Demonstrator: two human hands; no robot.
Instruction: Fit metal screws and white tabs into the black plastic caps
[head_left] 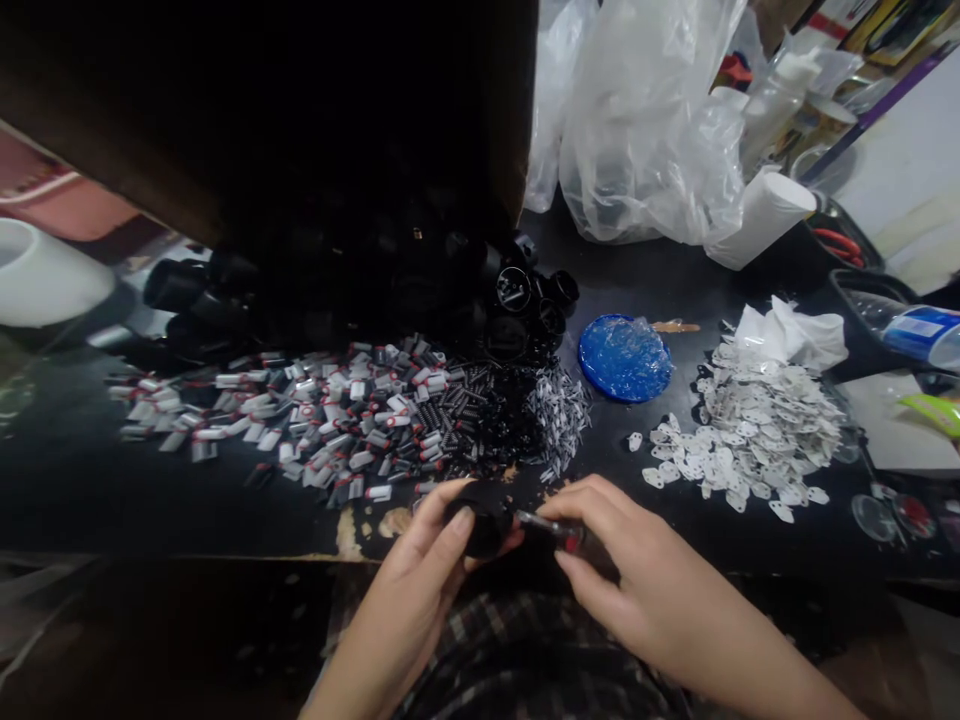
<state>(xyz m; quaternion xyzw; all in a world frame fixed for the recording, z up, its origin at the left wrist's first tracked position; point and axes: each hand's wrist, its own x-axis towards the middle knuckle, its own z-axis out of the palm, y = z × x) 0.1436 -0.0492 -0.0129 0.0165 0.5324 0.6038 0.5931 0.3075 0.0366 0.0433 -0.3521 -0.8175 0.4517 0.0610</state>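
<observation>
My left hand (427, 560) is closed round a black round plastic part (484, 520) just over the front edge of the table. My right hand (619, 550) pinches a slim greyish piece with a red spot (559, 530), its tip pointing at the black part. Its exact kind is too blurred to tell. Beyond my hands lie a heap of grey cylinders with red bands (352, 410), a pile of dark springs (457, 405), small black pieces (510, 410) and small silvery pieces (559, 415).
A blue lid under clear film (626, 360) lies beyond my right hand, with a pile of flat white pieces (772, 420) to its right. Black round housings (517, 300) spill from a large dark box (300, 120). Plastic bags (645, 120) stand at the back.
</observation>
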